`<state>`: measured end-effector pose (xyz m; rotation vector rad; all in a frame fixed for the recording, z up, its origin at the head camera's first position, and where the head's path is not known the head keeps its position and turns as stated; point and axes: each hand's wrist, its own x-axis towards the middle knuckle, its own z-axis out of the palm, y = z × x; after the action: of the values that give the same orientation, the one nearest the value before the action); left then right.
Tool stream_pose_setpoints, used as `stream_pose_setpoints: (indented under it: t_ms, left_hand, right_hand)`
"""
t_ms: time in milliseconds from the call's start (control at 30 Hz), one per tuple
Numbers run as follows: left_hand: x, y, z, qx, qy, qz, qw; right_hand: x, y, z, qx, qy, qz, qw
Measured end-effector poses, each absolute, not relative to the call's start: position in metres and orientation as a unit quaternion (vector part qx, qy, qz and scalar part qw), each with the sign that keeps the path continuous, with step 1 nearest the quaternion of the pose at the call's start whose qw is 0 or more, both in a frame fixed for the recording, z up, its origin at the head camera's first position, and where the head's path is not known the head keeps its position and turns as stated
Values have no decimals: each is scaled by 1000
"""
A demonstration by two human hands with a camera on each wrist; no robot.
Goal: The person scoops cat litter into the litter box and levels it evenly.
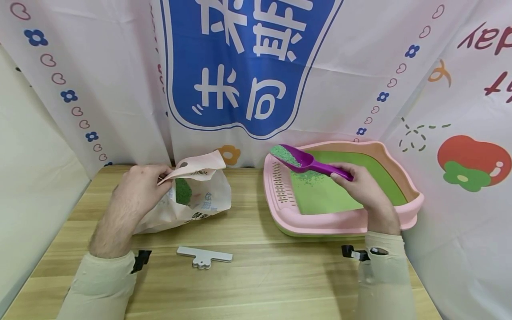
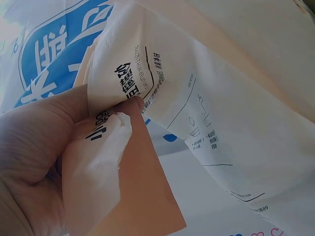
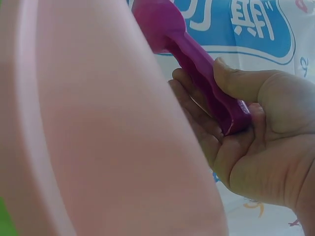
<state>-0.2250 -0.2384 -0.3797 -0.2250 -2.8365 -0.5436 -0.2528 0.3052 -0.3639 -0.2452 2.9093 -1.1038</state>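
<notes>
My left hand (image 1: 138,191) pinches the folded top edge of a pale cat litter bag (image 1: 202,168) at the left. Through its open mouth green granules (image 1: 183,192) show inside. In the left wrist view, thumb and fingers grip the crumpled paper (image 2: 96,182). My right hand (image 1: 362,189) holds a purple scoop (image 1: 326,169) by its handle over the pink-rimmed litter box (image 1: 320,223). Lighter green granules (image 1: 285,154) fill the scoop's bowl, which points left above the box's slotted edge. Some granules (image 1: 310,178) lie scattered on the box's green floor.
A white bag clip (image 1: 205,256) lies on the wooden table (image 1: 264,275) in front of the bag. Printed cloth (image 1: 336,89) hangs right behind the table, and more cloth (image 1: 452,249) borders the right side beyond the litter box.
</notes>
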Motion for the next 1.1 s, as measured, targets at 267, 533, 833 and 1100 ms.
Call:
stream_pose_setpoints:
  t_ms: [267,533,833,1100]
  left_hand:
    - [-225,-238,-380,-75,-972,-188,119]
    - [-225,-238,-380,-73,-973,-186,116]
    - [-226,-239,-382,-79,-972,-188,120]
    - [-226,-238,-381,-81,-971,-187,122]
  right_hand:
    - [-254,319,-368,-69,939,-337,3]
    - [-254,333,-373,-61,948,-312,7]
    - [-255,343,-378,-33,956,-292,9]
    - [-256,346,-379,-23,962,-274,3]
